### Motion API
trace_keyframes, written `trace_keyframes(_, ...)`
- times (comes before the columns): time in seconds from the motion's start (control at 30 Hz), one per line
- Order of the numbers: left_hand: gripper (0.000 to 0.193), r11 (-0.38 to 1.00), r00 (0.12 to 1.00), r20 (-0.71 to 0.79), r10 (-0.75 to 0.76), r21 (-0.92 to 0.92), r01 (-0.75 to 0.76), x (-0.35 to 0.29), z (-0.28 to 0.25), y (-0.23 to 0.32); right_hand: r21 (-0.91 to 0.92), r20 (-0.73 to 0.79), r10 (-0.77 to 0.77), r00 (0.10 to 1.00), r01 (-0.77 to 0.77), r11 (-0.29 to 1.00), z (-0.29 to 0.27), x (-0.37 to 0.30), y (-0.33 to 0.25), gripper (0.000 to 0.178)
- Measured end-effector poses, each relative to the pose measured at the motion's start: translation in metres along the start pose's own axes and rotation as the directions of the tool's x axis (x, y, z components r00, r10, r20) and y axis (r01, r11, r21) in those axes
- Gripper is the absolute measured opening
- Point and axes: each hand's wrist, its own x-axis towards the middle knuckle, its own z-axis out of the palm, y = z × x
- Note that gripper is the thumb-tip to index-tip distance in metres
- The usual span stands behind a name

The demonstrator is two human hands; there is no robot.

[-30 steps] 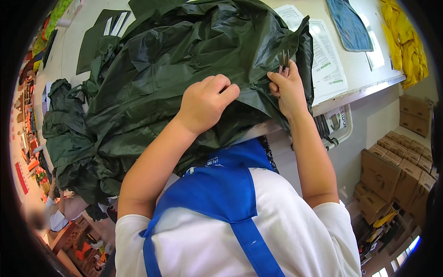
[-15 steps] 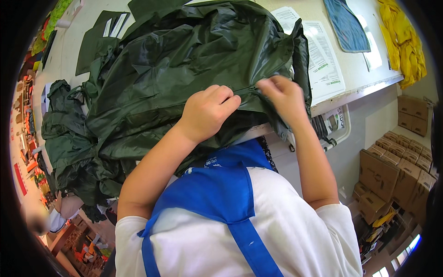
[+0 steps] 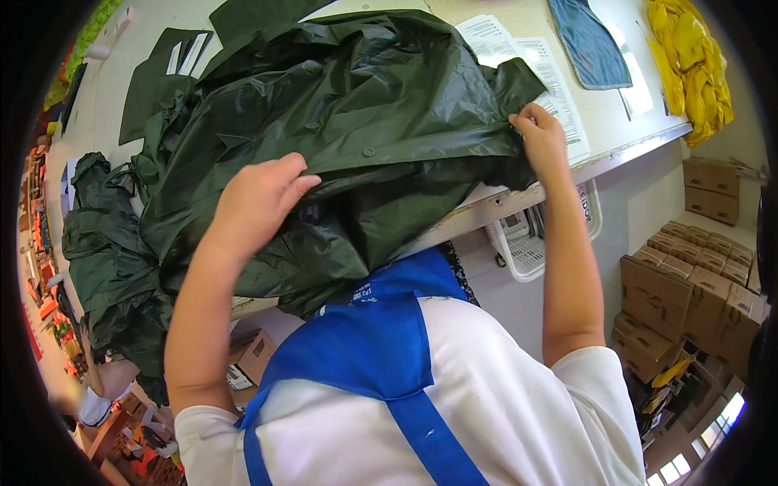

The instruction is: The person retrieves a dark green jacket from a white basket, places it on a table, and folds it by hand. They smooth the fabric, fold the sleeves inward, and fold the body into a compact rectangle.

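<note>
A dark green, shiny raincoat (image 3: 356, 97) lies bunched over the table's near edge. Along its front runs a flap with a round snap (image 3: 369, 152), stretched between my two hands. My left hand (image 3: 263, 194) pinches the flap's left part, thumb and fingers closed on the cloth. At the flap's right end, my right hand (image 3: 541, 138) grips the coat close to its collar end, with the thumb against the fingers. The zipper is covered by the flap. More crumpled green cloth (image 3: 109, 243) hangs off the table at the left.
Printed sheets (image 3: 551, 89) lie on the white table (image 3: 604, 134) beyond my right hand. Further right are a blue cloth (image 3: 587, 44) and yellow garments (image 3: 689, 73). Below the edge hangs a white basket (image 3: 527, 251). Cardboard boxes (image 3: 705, 300) stand at the right; a co-worker (image 3: 105, 389) is at lower left.
My hands have moved apart: the left went leftward, the right up and to the right. The flap now lies straight between them over the zipper, and the basket shows more.
</note>
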Motion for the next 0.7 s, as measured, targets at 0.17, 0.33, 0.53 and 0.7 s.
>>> trace_keyframes(0.17, 0.021, 0.974, 0.954, 0.237, -0.182, 0.175, 0.143, 0.014, 0.048, -0.047, -0.308, 0.067, -0.03, 0.997, 0.049, 0.95, -0.002, 0.001, 0.011, 0.025)
trace_keyframes(0.33, 0.037, 0.98, 0.999, 0.001, -0.051, 0.193, 0.05, 0.041, 0.096, -0.032, -0.146, 0.286, -0.333, 0.899, 0.384, 0.912, -0.007, -0.02, -0.029, 0.042)
trace_keyframes(0.53, 0.021, 0.996, 0.999, -0.04, -0.018, -0.094, 0.014, 0.088, 0.125, -0.037, -0.304, 0.588, -0.282, 0.758, 0.531, 0.791, 0.031, 0.056, 0.012, 0.033)
trace_keyframes(0.7, 0.019, 0.974, 0.997, -0.07, -0.03, -0.228, 0.013, 0.098, 0.141, -0.05, -0.247, 0.511, -0.234, 0.827, 0.402, 0.882, 0.041, 0.069, 0.012, 0.021)
